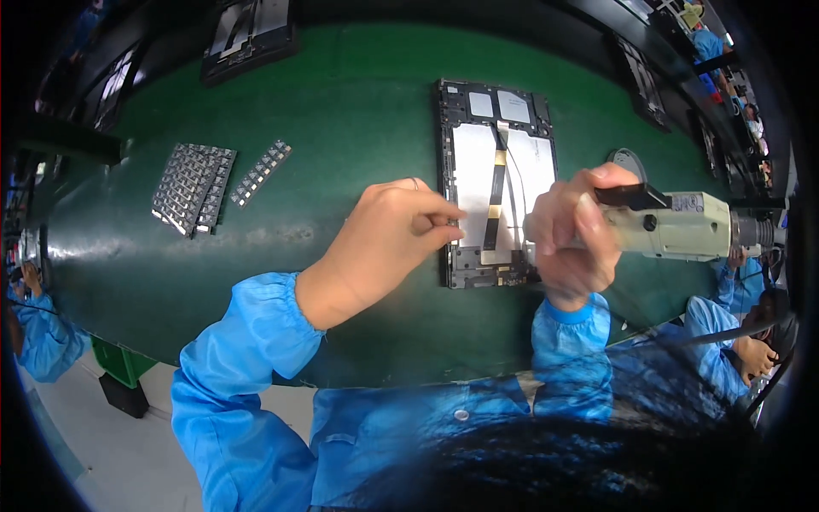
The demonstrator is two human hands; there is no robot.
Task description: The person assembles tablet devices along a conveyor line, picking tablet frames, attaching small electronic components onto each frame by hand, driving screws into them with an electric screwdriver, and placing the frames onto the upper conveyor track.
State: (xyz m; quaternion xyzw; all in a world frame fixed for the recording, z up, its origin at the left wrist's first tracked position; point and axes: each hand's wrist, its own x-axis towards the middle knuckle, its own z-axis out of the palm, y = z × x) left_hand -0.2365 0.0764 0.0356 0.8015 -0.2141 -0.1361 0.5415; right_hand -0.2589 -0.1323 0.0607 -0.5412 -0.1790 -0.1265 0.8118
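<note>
An opened tablet (478, 158), with silver plates, a black frame and a dark ribbon cable (496, 183) with gold patches, lies on the green table (358, 111). By its left edge is my left hand (384, 230), thumb and fingers pinched together; whatever is between the fingertips is too small to make out. My right hand (580, 239), slightly blurred, is wrapped round a pale green electric screwdriver (687, 226) with a black lever. The screwdriver lies nearly level above the table, to the tablet's right. Its bit end is hidden by my hand.
Left on the table are a stack of sheets (194, 188) of small dark parts and a separate strip (261, 173). A round clear dish-like thing (627, 160) sits behind the screwdriver. More opened tablets (249, 38) stand along the far edge. Co-workers in blue sleeves (712, 328) sit at both sides.
</note>
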